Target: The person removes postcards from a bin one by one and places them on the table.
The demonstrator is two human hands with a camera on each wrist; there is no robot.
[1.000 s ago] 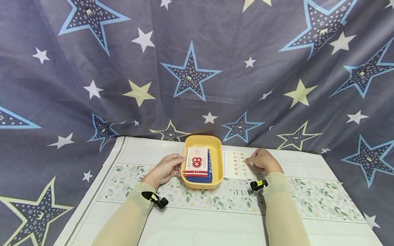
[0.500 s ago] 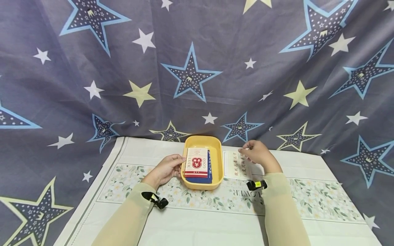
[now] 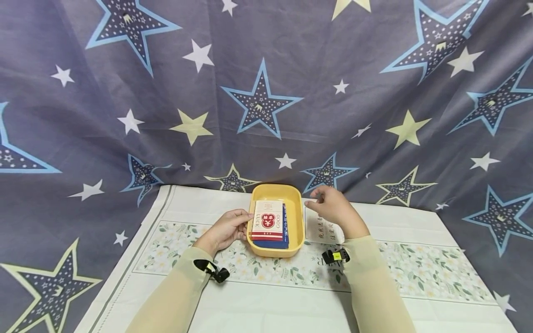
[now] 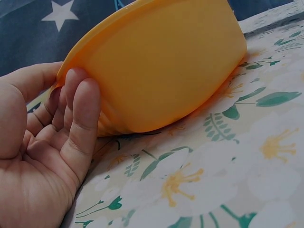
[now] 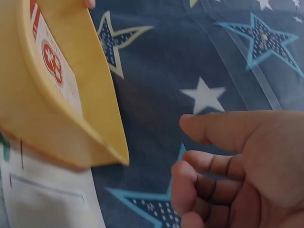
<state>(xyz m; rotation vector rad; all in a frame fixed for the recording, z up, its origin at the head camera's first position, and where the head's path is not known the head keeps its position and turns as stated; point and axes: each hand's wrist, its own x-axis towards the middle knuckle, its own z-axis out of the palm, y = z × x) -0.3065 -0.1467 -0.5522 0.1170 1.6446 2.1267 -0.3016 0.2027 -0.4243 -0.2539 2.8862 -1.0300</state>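
My left hand point(image 3: 226, 230) grips the left rim of a yellow plastic tray point(image 3: 297, 222), thumb over the edge. In the left wrist view, the fingers of that left hand point(image 4: 52, 137) lie against the outer wall of the tray point(image 4: 161, 71). Inside the tray is a white and red packet point(image 3: 268, 219) printed GOOD LUCK, lying on a blue flat item point(image 3: 272, 243). To the right of the tray, my right hand point(image 3: 333, 208) is over a card point(image 3: 322, 235) with handwriting-style characters, covering part of it. The right wrist view shows nothing between the loosely bent fingers of my right hand point(image 5: 237, 166).
A white tablecloth point(image 3: 250, 305) with a floral band covers the table. Behind its far edge hangs a dark curtain point(image 3: 233, 152) with star prints. Each wrist carries a small black camera, such as the left one point(image 3: 212, 269).
My right hand has moved left from the card's right side toward the tray's rim, above the card. The left hand stays on the tray, and the tray's contents look the same.
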